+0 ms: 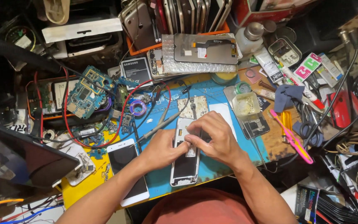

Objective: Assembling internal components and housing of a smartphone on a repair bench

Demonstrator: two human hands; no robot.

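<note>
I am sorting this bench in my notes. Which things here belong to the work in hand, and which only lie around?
In hand: opened phone, left hand, right hand.

Lying about: white phone, blue circuit board, pink toothbrush, scissors, spare screen, solder coil.

An opened phone [185,164] lies on the mat [228,124], a second phone [127,170] apparently just left.

Work mat [228,157]: blue, yellow border at left. Opened phone [185,166]: white frame, black interior. Second phone [127,170]: white body, black screen. Circuit board [85,93]: teal-blue. Wire [121,120]: red. Toothbrush [291,135]: pink. Cloth [286,96]: dark blue. Solder spool [137,108]: purple.
</note>
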